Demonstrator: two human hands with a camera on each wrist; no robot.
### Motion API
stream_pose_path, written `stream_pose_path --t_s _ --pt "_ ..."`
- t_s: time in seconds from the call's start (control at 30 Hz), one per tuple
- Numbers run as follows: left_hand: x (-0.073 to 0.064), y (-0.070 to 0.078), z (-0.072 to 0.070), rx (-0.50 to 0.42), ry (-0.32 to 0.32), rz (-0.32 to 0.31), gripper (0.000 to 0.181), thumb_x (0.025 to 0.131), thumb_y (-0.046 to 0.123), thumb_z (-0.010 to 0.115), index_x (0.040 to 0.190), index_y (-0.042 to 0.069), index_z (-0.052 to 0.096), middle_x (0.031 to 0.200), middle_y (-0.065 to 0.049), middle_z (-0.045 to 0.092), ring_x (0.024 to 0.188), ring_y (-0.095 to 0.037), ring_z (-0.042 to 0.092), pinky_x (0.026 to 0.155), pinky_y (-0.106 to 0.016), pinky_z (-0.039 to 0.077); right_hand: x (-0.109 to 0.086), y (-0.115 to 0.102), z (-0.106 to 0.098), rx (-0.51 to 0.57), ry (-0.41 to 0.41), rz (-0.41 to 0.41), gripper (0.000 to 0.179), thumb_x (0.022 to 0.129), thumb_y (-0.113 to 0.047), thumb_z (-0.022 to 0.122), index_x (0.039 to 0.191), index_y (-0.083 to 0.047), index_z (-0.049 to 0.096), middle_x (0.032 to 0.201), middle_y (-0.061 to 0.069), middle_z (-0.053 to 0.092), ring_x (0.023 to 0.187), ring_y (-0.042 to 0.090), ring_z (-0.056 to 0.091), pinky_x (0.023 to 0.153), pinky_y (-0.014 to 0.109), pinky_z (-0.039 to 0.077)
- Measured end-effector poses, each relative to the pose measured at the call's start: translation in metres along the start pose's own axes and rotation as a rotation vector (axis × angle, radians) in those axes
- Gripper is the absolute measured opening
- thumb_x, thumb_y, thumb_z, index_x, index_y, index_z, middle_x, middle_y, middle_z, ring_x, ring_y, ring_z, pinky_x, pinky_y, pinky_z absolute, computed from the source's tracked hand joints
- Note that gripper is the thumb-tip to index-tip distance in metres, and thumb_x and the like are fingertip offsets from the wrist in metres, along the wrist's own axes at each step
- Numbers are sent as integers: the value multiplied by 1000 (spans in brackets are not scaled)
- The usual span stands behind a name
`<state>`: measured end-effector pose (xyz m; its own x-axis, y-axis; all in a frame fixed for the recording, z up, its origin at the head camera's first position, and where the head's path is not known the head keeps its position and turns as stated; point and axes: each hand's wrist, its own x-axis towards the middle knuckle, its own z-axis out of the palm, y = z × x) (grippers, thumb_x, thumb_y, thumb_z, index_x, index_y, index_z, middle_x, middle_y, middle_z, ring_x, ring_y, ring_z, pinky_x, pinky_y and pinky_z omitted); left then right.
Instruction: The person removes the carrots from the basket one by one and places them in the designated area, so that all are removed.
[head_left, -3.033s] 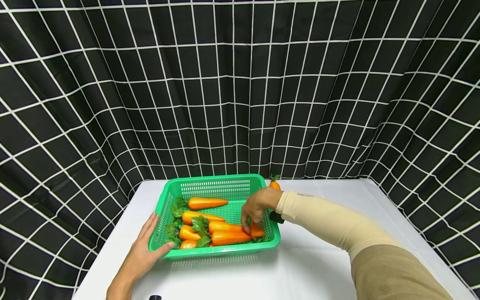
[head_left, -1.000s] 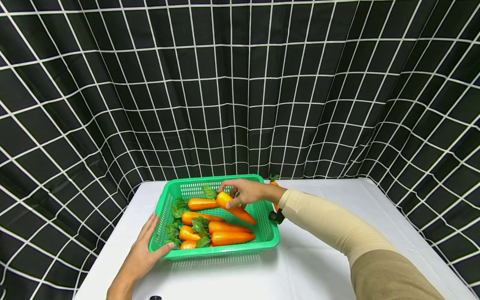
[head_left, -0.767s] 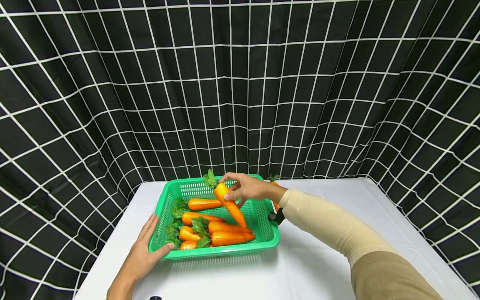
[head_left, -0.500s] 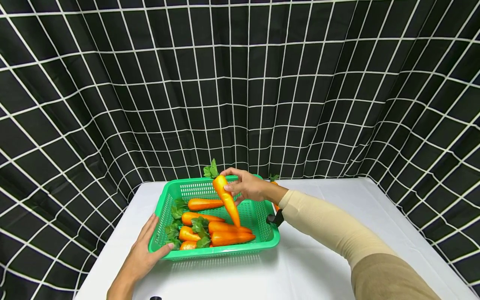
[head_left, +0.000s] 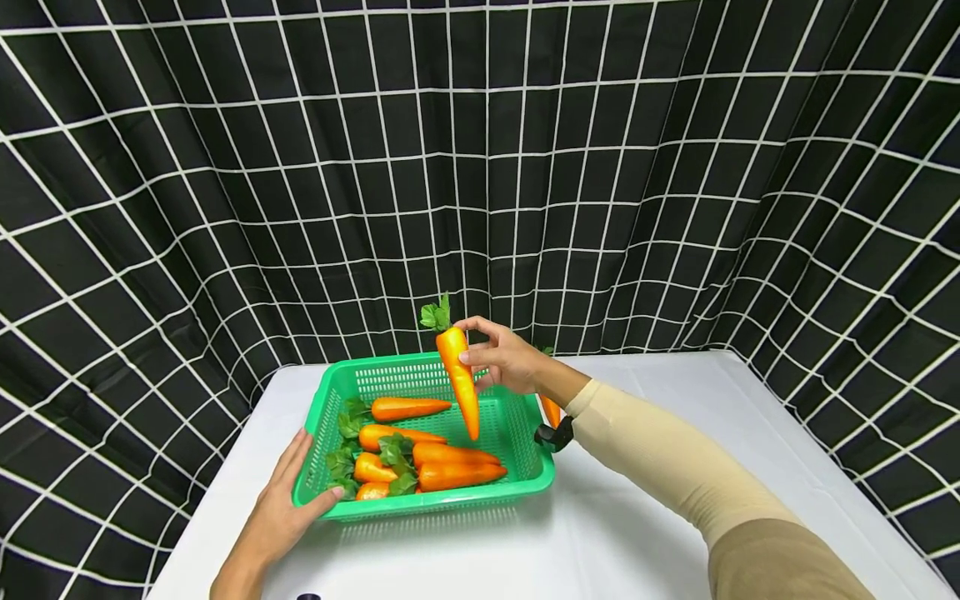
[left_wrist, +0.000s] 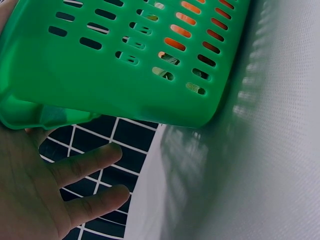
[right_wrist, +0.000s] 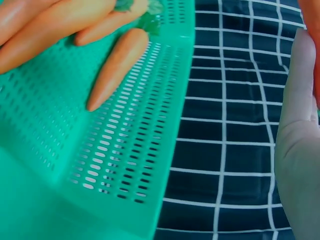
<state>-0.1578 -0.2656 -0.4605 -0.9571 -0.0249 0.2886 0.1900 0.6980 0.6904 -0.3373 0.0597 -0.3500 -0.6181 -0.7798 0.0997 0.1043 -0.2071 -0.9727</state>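
A carrot with a green leafy top hangs tip down above the green basket, pinched near its thick end between the thumb and fingers of my right hand. In the right wrist view, only part of this hand and of the held carrot shows at the right edge. My left hand rests at the basket's left side, thumb on the rim. Spread, straight fingers show outside the basket in the left wrist view. Several other carrots lie in the basket, their leaves towards its left wall.
Another carrot is outside the basket on its right, partly hidden by my right wrist, which wears a black device. A white cloth covers the table. A black curtain with white grid lines stands behind and at both sides.
My right hand has taken a carrot from the basket's right end and raised it. The carrot has swung from slanted to nearly upright, tip down. My left hand has stayed on the basket.
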Motion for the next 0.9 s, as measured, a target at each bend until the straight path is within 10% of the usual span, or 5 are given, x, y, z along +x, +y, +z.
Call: stream_pose_path --t_s 0.9 --pt "2 4 -1 51 -18 -11 86 72 36 68 139 15 18 144 1 8 126 -32 13 87 -62 19 -57 -50 3 -36 238 -316 50 81 -8 61 125 -9 38 105 26 47 81 32 55 68 51 44"
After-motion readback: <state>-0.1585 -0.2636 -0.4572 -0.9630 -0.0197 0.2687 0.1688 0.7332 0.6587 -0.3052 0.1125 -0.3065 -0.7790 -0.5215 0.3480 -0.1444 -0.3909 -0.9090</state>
